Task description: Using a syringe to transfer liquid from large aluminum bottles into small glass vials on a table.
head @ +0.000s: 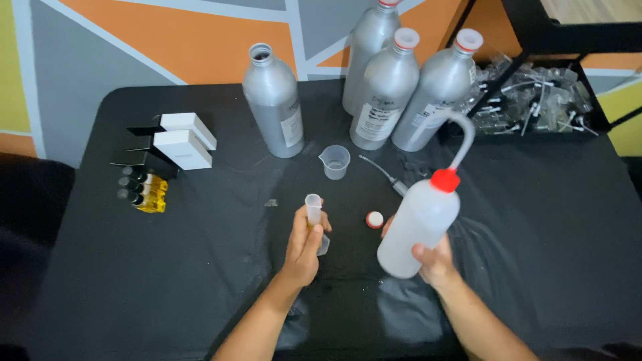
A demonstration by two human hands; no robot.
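My left hand (pixel 304 247) grips a small clear plastic measuring tube (pixel 313 212), held upright over the black table (pixel 200 267). My right hand (pixel 435 262) holds a white plastic squeeze wash bottle (pixel 418 227) with a red cap and a bent spout that arches up and left. The bottle leans to the right, apart from the tube. A small red-and-white cap (pixel 375 219) lies on the table between the two hands.
A silver bottle (pixel 273 100) stands open at the back; three more capped ones (pixel 394 80) stand to its right. A small clear beaker (pixel 335 162), a syringe (pixel 384 175), white boxes (pixel 184 139), yellow-filled vials (pixel 144 190) and a bin of clear sprayer parts (pixel 535 100) surround them.
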